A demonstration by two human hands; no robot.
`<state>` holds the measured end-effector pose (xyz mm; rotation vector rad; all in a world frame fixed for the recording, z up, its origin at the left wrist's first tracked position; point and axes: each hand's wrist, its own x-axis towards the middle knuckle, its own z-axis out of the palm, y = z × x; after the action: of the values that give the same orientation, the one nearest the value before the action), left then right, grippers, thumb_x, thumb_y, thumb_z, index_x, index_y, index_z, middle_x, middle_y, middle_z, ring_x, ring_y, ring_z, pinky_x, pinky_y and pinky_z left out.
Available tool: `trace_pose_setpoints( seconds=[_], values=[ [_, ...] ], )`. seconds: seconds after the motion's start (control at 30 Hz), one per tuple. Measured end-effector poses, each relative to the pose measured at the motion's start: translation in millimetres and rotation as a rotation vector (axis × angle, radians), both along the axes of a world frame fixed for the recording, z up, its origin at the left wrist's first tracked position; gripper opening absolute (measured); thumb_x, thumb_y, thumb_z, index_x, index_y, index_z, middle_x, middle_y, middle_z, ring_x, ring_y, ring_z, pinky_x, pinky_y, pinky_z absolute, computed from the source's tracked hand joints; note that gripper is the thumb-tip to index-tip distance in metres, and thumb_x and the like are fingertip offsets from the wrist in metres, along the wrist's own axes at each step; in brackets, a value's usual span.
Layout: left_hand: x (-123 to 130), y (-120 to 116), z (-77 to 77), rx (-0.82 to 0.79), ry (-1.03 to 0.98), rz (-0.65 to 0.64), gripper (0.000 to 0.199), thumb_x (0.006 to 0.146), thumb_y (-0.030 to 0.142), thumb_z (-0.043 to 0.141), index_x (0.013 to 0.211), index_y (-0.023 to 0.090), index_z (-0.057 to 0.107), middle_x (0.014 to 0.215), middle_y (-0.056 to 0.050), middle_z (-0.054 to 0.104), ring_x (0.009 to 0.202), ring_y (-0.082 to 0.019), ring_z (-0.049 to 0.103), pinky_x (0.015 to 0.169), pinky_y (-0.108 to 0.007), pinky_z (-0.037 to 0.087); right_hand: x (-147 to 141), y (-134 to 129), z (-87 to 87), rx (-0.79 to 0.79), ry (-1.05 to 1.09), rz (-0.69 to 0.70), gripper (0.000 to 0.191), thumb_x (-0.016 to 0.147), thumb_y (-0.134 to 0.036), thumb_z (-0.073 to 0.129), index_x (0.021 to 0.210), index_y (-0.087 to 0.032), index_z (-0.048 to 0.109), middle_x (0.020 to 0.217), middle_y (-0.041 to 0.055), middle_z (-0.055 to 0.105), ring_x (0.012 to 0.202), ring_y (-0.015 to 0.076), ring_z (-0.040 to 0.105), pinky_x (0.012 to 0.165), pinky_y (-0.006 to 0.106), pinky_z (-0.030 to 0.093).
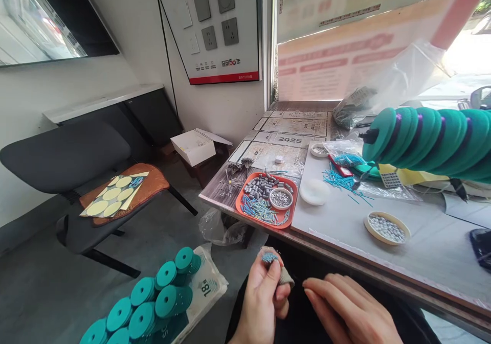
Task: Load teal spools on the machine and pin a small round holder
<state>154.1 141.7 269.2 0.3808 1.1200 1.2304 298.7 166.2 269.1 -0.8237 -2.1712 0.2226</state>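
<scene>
My left hand point(264, 288) is closed over the lap, in front of the table edge. Between its thumb and forefinger is a small blue, ribbed-looking piece point(269, 257), too small to name surely. A beige sleeve-like cover point(286, 277) shows at the fingers of that hand. To the right, my right hand point(345, 305) has its fingertips drawn together in a pinch; whatever it may hold is hidden. The orange tray point(241, 210) on the table is closest to the hands, with grey cylinders, blue-green slim pieces and a small round dish point(281, 199) of metal bits.
A round dish of grey pellets point(386, 228), a white disc point(314, 192) and blue sticks point(341, 179) lie on the table point(345, 231). Green foam discs point(418, 139) hang threaded at right. More green spools point(141, 303) stand lower left, near a black chair point(72, 155).
</scene>
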Motion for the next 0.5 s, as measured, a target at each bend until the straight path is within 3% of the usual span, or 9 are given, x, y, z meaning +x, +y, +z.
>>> trace_pose_setpoints(
  seconds=[0.2,0.5],
  values=[
    [0.7,-1.5,-7.0,0.037,0.090,-0.026,0.048,0.067,0.060,0.066,0.079,0.018,0.045,0.054,0.009,0.034,0.047,-0.005,0.026,0.042,-0.017,0.014,-1.9,-1.2,-5.0,-0.034,-0.003,0.000,0.014,0.094,-0.018,0.042,0.089,-0.020,0.054,0.064,-0.0011,0.057,0.053,0.0112,0.053,0.053,0.023,0.040],
    [2.2,-4.3,-11.9,0.231,0.405,-0.048,0.039,0.078,0.056,0.057,0.072,0.018,0.047,0.059,0.005,0.039,0.051,-0.008,0.032,0.048,-0.021,0.028,-5.3,-0.5,-7.4,-0.033,-0.051,-0.016,0.024,0.096,-0.021,0.036,0.083,-0.020,0.056,0.064,-0.0017,0.058,0.054,0.0108,0.054,0.058,0.024,0.038]
  ],
)
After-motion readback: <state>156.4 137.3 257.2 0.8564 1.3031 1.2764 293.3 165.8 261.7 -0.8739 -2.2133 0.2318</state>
